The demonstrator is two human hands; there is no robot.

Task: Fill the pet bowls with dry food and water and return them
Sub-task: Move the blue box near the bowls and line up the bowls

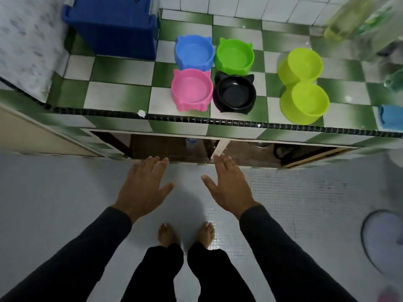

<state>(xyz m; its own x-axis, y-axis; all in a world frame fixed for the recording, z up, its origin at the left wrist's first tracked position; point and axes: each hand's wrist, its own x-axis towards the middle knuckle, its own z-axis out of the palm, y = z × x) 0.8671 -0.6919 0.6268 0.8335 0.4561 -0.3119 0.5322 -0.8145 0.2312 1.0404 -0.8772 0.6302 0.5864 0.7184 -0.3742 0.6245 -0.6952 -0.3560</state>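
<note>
Four cat-eared pet bowls stand together on the green and white tiled counter (117,94): a blue bowl (194,52), a green bowl (234,56), a pink bowl (192,90) and a black bowl (235,94). To their right sits a lime double bowl (304,86). All of them look empty. My left hand (145,184) and my right hand (226,184) hover flat, palms down, fingers apart, below the counter's front edge. Neither hand holds or touches anything.
A blue bin (113,25) stands at the counter's back left. Clear bottles (346,18) are at the far right, with a blue cloth (390,117) at the right edge. Open cupboards (170,147) lie under the counter. A round white object (383,240) sits on the floor, right.
</note>
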